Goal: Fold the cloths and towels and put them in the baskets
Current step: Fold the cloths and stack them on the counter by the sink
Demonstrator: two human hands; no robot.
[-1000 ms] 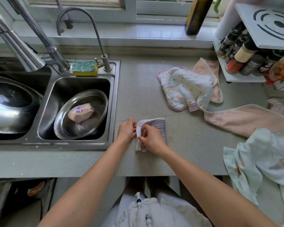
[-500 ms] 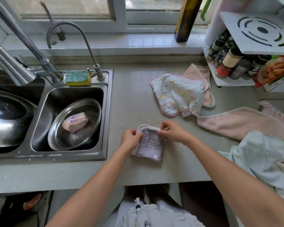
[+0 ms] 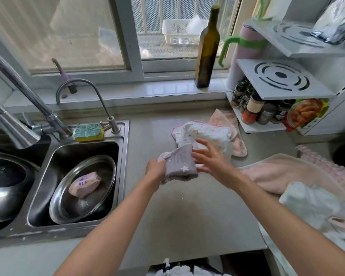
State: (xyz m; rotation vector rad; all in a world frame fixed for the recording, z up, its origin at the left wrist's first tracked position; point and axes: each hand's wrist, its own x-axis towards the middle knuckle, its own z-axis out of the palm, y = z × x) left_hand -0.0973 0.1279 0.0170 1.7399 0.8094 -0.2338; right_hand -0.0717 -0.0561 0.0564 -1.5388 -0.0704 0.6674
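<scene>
A small folded purple cloth with a white star is lifted off the grey counter. My left hand grips its left edge. My right hand is beside its right edge, fingers spread and relaxed, holding nothing. Behind them lies a white cloth with coloured dots on a pink cloth. A pink towel and a pale green cloth lie crumpled at the right. A white basket stands outside the window.
A double steel sink at the left holds a steel bowl with a wrapped pink block. A sponge sits at the taps. A dark bottle stands on the sill. A white rack with spice jars is at the right.
The purple cloth has been raised off the counter in my left hand. My right hand has let go of it and opened. The view has tilted up toward the window.
</scene>
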